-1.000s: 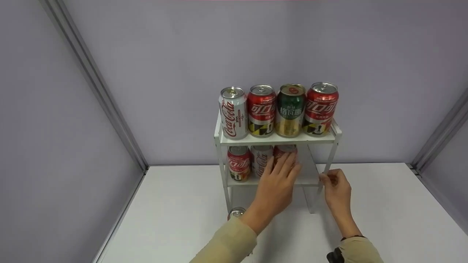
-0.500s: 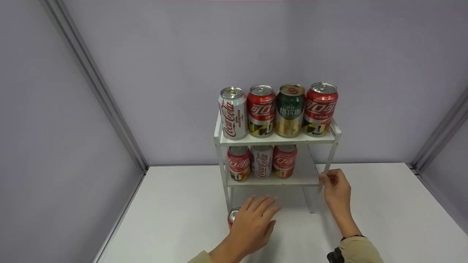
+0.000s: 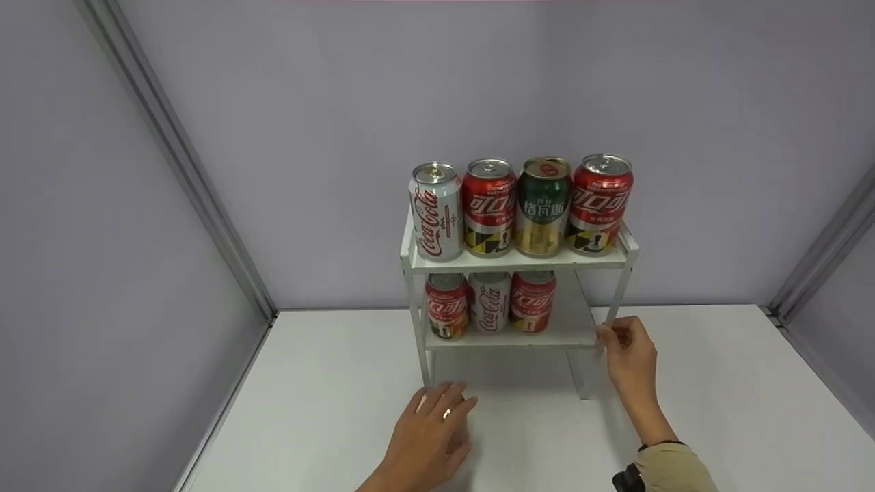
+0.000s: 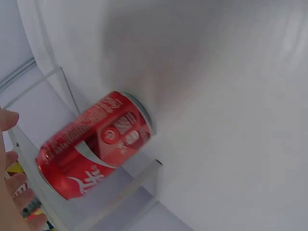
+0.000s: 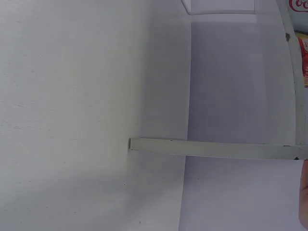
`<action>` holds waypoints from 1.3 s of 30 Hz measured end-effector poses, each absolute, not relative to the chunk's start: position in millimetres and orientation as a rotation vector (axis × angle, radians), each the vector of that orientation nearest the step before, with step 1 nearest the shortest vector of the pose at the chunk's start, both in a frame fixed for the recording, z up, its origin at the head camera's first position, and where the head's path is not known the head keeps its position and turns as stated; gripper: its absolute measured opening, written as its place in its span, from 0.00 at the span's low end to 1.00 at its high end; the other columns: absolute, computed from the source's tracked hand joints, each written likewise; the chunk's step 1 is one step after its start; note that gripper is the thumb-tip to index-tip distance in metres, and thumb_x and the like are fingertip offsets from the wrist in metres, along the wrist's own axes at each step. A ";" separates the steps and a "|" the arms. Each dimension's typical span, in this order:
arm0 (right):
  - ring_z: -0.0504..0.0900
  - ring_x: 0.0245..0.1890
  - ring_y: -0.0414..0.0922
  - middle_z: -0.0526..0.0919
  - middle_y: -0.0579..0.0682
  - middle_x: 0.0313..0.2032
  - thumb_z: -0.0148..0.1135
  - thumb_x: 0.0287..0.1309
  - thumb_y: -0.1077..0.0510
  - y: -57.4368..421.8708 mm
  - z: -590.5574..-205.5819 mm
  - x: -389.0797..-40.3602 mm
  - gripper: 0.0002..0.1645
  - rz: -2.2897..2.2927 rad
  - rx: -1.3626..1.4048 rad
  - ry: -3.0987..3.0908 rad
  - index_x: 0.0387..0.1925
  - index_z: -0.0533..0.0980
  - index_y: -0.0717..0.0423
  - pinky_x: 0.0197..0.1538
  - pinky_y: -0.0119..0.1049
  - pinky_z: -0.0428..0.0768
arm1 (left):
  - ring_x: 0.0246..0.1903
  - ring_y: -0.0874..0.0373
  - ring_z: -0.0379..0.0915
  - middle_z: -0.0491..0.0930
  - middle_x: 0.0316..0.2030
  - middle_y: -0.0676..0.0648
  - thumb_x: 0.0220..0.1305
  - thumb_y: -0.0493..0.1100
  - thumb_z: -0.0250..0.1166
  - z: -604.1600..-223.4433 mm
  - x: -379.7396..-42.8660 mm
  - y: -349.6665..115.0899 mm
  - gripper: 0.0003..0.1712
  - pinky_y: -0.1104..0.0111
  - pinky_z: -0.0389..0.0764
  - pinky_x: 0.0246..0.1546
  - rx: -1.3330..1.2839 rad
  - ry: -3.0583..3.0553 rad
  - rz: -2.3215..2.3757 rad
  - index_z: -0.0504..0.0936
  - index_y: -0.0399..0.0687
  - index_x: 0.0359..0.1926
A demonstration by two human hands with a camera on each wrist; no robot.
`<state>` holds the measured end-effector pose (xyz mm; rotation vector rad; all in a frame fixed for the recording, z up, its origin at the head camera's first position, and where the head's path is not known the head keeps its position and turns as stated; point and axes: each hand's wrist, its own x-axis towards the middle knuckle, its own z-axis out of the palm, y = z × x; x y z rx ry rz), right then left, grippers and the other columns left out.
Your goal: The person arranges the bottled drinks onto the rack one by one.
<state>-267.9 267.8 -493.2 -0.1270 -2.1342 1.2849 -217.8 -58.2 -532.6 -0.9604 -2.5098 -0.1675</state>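
Observation:
A red Coca-Cola can (image 4: pixel 96 144) stands on the table in the left wrist view; in the head view my left hand (image 3: pixel 427 437) hides it. The left hand's fingers are spread over the can, and the wrist view shows a gap between the fingertips (image 4: pixel 17 185) and the can. My right hand (image 3: pixel 632 355) pinches the front right post of a white two-tier rack (image 3: pixel 519 262) at middle-shelf height. That shelf holds a red can (image 3: pixel 447 307), a white can (image 3: pixel 490 304) and another red can (image 3: pixel 532 303), with bare shelf to their right.
Along the top tier stand a white can (image 3: pixel 436 212), a red can (image 3: pixel 489 207), a green and gold can (image 3: pixel 543 207) and another red can (image 3: pixel 599 205). The rack's feet rest on a white table (image 3: pixel 328 383). Grey walls (image 3: pixel 307 137) enclose it.
My left hand has withdrawn from the third can on the middle shelf and moved down and left to the can on the table. The right hand stays at the post.

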 end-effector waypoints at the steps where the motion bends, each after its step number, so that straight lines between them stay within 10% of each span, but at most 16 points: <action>1: 0.74 0.30 0.36 0.79 0.52 0.31 0.59 0.60 0.57 267.8 -493.1 -268.0 0.10 1.286 -0.129 -2.135 0.36 0.71 0.60 0.33 0.21 0.70 | 0.62 0.54 0.58 0.63 0.63 0.52 0.51 0.60 0.66 -534.4 -219.0 -60.4 0.37 0.52 0.65 0.57 -0.953 -2.530 -0.179 0.67 0.59 0.61; 39: 0.75 0.31 0.38 0.79 0.49 0.31 0.60 0.60 0.58 266.8 -492.2 -267.3 0.09 1.277 -0.135 -2.135 0.36 0.71 0.59 0.33 0.22 0.71 | 0.47 0.54 0.69 0.65 0.52 0.48 0.39 0.47 0.78 -551.7 -233.7 -57.2 0.38 0.63 0.79 0.33 -0.802 -2.709 -0.554 0.71 0.58 0.54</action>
